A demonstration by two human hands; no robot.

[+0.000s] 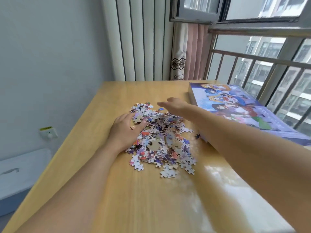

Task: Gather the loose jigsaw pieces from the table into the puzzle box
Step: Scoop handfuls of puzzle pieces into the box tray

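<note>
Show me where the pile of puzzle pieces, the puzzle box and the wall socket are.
pile of puzzle pieces point(161, 137), head view, middle of the heap.
puzzle box point(235, 101), head view, printed lid.
wall socket point(48, 132), head view, its faceplate.

Right hand point(175, 105) motion-blurred; puzzle box point(239, 105) cut off right.

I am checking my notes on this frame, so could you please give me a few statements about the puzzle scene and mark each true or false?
1. The pieces lie in a heap on the table. True.
2. The box stands open with pieces inside. False: its printed lid faces up, and no pieces show in it.
3. The left hand rests on the heap's left edge. True.
4. The right hand grips the box. False: it reaches open over the heap's far side.
5. The box lies left of the heap. False: it lies to the right, by the window.
</note>
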